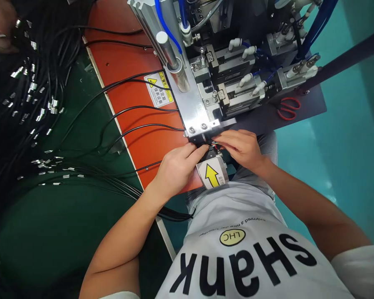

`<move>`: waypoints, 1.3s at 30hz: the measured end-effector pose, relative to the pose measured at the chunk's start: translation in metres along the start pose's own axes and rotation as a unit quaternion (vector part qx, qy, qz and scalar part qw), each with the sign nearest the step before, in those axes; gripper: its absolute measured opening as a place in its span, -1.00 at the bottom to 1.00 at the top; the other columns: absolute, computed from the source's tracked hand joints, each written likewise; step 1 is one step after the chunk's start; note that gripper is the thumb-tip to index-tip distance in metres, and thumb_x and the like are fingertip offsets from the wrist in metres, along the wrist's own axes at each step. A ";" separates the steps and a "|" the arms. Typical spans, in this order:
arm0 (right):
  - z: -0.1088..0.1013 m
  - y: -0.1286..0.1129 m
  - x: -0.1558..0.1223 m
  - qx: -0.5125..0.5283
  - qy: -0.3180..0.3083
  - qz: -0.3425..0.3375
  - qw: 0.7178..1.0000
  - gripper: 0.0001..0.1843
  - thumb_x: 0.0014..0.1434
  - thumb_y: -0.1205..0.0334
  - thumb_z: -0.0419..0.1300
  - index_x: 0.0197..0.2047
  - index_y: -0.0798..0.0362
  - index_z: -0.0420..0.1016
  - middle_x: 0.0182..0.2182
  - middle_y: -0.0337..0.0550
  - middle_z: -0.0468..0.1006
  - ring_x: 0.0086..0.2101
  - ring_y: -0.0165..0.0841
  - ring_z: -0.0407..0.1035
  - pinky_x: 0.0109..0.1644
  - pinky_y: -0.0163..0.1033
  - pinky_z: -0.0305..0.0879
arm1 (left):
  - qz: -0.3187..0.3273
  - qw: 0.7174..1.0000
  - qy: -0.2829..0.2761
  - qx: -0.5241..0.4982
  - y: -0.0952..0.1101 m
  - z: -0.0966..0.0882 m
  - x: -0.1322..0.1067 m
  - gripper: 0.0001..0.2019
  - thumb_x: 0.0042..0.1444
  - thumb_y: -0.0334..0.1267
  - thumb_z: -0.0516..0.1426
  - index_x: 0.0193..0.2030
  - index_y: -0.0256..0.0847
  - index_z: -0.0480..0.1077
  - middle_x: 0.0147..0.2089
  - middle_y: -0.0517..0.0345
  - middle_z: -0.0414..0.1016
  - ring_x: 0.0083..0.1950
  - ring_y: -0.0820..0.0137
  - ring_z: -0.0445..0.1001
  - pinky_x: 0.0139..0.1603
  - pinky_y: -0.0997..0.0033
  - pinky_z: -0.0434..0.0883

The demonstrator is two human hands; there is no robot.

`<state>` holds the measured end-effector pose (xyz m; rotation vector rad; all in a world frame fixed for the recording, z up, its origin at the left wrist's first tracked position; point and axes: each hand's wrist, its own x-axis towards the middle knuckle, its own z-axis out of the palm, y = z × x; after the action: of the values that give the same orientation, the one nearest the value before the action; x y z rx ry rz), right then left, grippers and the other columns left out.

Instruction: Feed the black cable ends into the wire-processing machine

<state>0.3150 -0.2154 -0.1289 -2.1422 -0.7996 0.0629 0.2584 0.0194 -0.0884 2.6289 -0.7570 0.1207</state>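
Note:
My left hand (179,166) is closed, thumb and forefinger pressed together at the front end of the machine (191,110). A black cable (152,164) runs across the orange worktop into this hand. Just to the right, my right hand (241,147) is pinched on thin coloured wires (216,145), red and green ones among them, at the cable's end. Both sets of fingertips almost meet beside a small dark fixture, partly covered by the fingers. A round plate with a yellow arrow (212,175) sits just below the fingertips.
Several black cables (140,108) lead from the machine over the orange worktop (112,20). Many cables with shiny metal ends (52,106) lie on the green table (59,224). Red-handled scissors (288,109) rest on the right. Another person's hand (1,25) holds a metal tool at upper left.

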 end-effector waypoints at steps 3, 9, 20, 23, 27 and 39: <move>-0.001 0.006 0.000 -0.058 -0.017 -0.021 0.998 -0.72 0.35 0.20 0.09 0.04 -0.09 0.57 -0.04 -0.18 0.64 -0.14 -0.30 0.52 -0.14 -0.16 0.24 | 0.000 1.000 -0.001 0.000 0.000 0.000 0.000 -0.66 0.35 -0.39 -0.09 0.15 -0.24 0.38 -0.18 -0.01 0.53 -0.24 0.36 0.48 -0.30 0.39 0.42; 0.000 0.009 -0.001 -0.108 0.002 -0.012 0.994 -0.76 0.36 0.21 0.06 -0.07 -0.03 0.56 -0.15 -0.18 0.67 -0.23 -0.30 0.51 -0.16 -0.16 0.19 | -0.006 1.000 -0.001 0.000 0.001 0.000 0.000 -0.66 0.35 -0.38 -0.09 0.15 -0.23 0.38 -0.20 0.00 0.52 -0.25 0.36 0.48 -0.31 0.40 0.41; 0.004 -0.045 -0.015 0.129 0.033 0.238 0.962 -0.76 0.31 0.04 0.15 -0.24 -0.03 0.56 -0.39 -0.23 0.62 -0.43 -0.36 0.46 -0.26 -0.23 0.34 | 0.000 1.000 -0.002 -0.001 0.000 0.000 0.000 -0.66 0.35 -0.39 -0.10 0.14 -0.26 0.38 -0.20 -0.01 0.52 -0.26 0.37 0.47 -0.33 0.40 0.40; 0.008 -0.049 -0.010 0.111 0.073 0.247 0.960 -0.80 0.21 0.02 0.26 -0.25 -0.04 0.57 -0.39 -0.22 0.63 -0.43 -0.34 0.46 -0.31 -0.23 0.33 | 0.001 1.000 -0.003 0.002 0.001 0.000 0.000 -0.65 0.35 -0.38 -0.10 0.15 -0.26 0.38 -0.19 -0.02 0.52 -0.26 0.37 0.47 -0.32 0.40 0.40; 0.005 -0.047 -0.009 -0.040 0.070 0.155 0.985 -0.84 0.29 0.15 0.17 -0.23 -0.02 0.56 -0.41 -0.22 0.65 -0.43 -0.33 0.46 -0.26 -0.18 0.21 | -0.004 1.000 -0.003 0.009 0.001 0.000 0.000 -0.64 0.35 -0.38 -0.11 0.17 -0.22 0.37 -0.19 0.00 0.52 -0.25 0.37 0.47 -0.31 0.40 0.41; -0.020 -0.049 0.007 -0.240 -0.060 -0.014 0.969 -0.70 0.39 0.24 -0.04 -0.24 0.08 0.50 -0.40 -0.14 0.62 -0.45 -0.32 0.37 -0.30 -0.12 -0.03 | -0.009 1.000 -0.004 0.000 0.002 0.001 0.000 -0.66 0.35 -0.37 -0.09 0.15 -0.25 0.38 -0.21 0.01 0.52 -0.26 0.37 0.47 -0.33 0.41 0.39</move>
<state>0.3004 -0.2028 -0.0789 -2.6007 -0.9939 -0.0202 0.2575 0.0180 -0.0884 2.6380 -0.7347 0.1066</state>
